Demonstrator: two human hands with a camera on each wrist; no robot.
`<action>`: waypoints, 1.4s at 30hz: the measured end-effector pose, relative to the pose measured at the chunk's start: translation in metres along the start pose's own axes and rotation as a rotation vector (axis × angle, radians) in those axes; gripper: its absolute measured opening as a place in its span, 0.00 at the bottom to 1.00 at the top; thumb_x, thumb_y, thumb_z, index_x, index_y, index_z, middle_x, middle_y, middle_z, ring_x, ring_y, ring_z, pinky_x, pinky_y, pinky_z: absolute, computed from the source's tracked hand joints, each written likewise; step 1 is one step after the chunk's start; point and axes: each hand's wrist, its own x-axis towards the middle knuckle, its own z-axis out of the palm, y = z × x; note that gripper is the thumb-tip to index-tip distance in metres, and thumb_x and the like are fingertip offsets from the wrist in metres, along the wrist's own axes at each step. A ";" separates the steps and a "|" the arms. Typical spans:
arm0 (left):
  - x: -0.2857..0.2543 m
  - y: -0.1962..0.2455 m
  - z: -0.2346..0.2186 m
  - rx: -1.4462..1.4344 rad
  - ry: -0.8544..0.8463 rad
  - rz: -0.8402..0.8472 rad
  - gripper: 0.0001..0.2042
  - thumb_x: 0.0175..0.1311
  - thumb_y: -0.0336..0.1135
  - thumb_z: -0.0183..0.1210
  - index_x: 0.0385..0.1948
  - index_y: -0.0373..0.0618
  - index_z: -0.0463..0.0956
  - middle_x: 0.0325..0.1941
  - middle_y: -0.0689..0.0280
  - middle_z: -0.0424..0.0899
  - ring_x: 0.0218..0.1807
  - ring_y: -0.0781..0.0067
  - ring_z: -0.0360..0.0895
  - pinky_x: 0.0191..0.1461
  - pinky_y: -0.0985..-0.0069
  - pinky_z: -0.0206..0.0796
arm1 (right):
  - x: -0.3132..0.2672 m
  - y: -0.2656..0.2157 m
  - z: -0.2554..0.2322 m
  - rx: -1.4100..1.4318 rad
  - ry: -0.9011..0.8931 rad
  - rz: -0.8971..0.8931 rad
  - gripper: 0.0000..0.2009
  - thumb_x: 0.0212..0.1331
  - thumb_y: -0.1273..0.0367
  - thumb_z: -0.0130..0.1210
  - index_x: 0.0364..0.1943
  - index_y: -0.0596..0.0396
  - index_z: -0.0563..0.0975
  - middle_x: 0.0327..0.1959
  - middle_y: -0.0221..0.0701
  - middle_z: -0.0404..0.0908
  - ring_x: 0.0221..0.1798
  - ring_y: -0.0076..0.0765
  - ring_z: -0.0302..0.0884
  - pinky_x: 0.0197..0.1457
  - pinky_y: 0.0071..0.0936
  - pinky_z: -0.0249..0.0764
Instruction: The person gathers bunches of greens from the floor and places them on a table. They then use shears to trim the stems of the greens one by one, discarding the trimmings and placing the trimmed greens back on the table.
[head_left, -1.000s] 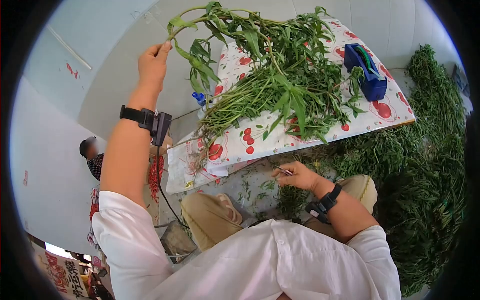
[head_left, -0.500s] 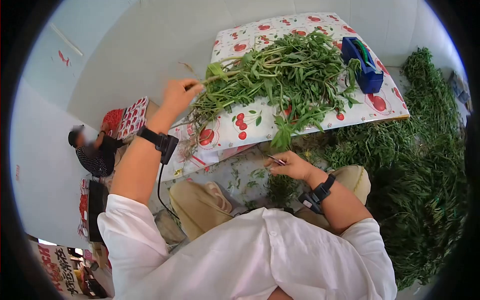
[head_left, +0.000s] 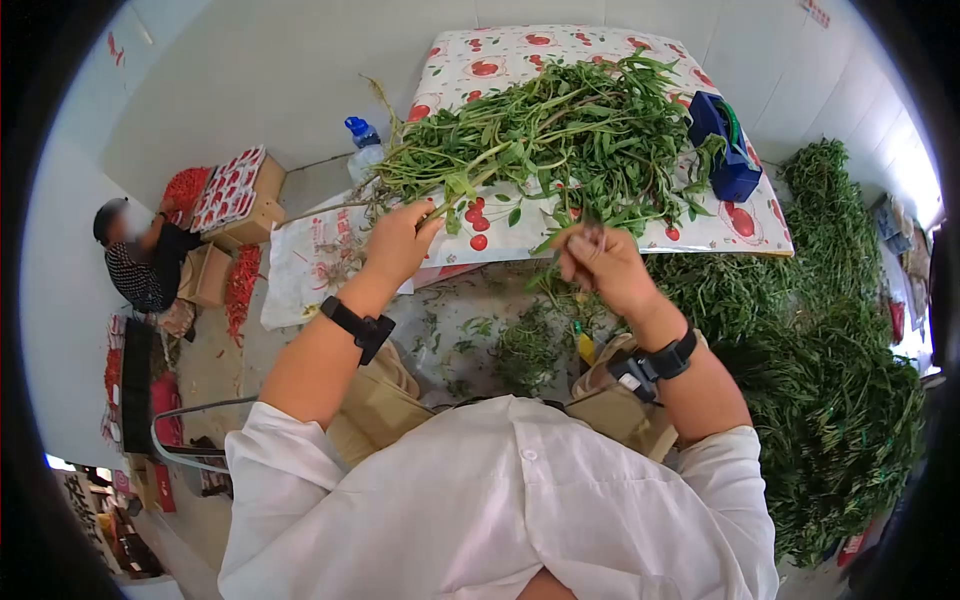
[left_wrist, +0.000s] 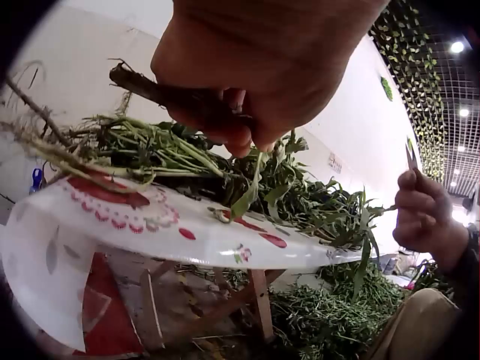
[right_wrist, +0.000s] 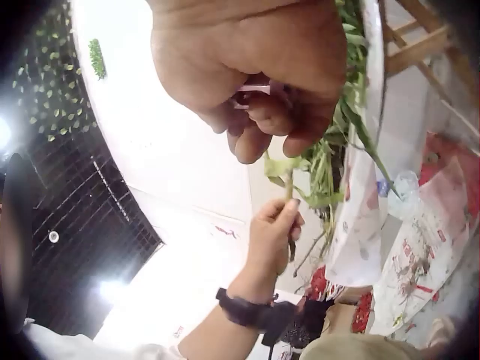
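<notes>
My left hand [head_left: 400, 242] grips a thick green stem [left_wrist: 142, 86] near its cut end, at the table's front edge. Leaves on that stem [head_left: 458, 187] stick out past the fingers toward the right. The right hand [head_left: 610, 262], a little blurred, is raised at the table edge with fingers curled round a small pointed metal tool [left_wrist: 410, 156]. Its blade points up in the left wrist view; the fingers hide most of its handle. Beyond both hands, a heap of leafy green stems [head_left: 560, 130] lies on the table [head_left: 455, 55], roots toward the left.
A blue tape dispenser [head_left: 735, 180] stands at the table's right. Large piles of greens [head_left: 830, 400] cover the floor to the right. A blue-capped bottle [head_left: 362, 135] is left of the table. Farther left, a person [head_left: 140, 265] sits beside boxes [head_left: 230, 190] with red items.
My left hand has come down from high at the left, drawing the stem toward me and rightward. The right hand has risen from near the lap to the table edge. The view has turned.
</notes>
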 end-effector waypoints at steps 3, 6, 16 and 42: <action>-0.010 -0.009 0.012 -0.069 0.030 -0.005 0.11 0.55 0.38 0.57 0.35 0.40 0.75 0.24 0.54 0.77 0.28 0.55 0.74 0.31 0.66 0.64 | 0.021 -0.033 -0.004 -0.308 0.196 -0.086 0.09 0.57 0.69 0.49 0.35 0.61 0.76 0.21 0.27 0.75 0.22 0.17 0.66 0.25 0.16 0.63; -0.019 -0.009 0.020 -0.120 0.084 0.026 0.10 0.56 0.37 0.56 0.34 0.40 0.75 0.24 0.54 0.77 0.28 0.55 0.74 0.31 0.67 0.64 | 0.056 -0.053 -0.024 -0.689 0.288 -0.228 0.09 0.54 0.69 0.51 0.35 0.60 0.76 0.22 0.31 0.75 0.24 0.24 0.70 0.29 0.23 0.67; -0.025 -0.030 0.021 -0.161 0.121 0.084 0.11 0.57 0.37 0.54 0.36 0.40 0.76 0.28 0.55 0.78 0.31 0.53 0.74 0.35 0.66 0.66 | 0.192 -0.035 -0.046 -1.546 0.147 -0.425 0.12 0.48 0.72 0.48 0.38 0.52 0.77 0.37 0.39 0.77 0.40 0.49 0.74 0.43 0.41 0.70; 0.063 -0.034 -0.039 0.402 0.009 0.009 0.13 0.60 0.42 0.48 0.25 0.43 0.75 0.26 0.57 0.78 0.32 0.54 0.76 0.35 0.59 0.66 | 0.200 -0.236 -0.147 -0.567 0.706 -0.839 0.08 0.55 0.77 0.44 0.38 0.65 0.71 0.35 0.41 0.78 0.38 0.38 0.78 0.45 0.31 0.76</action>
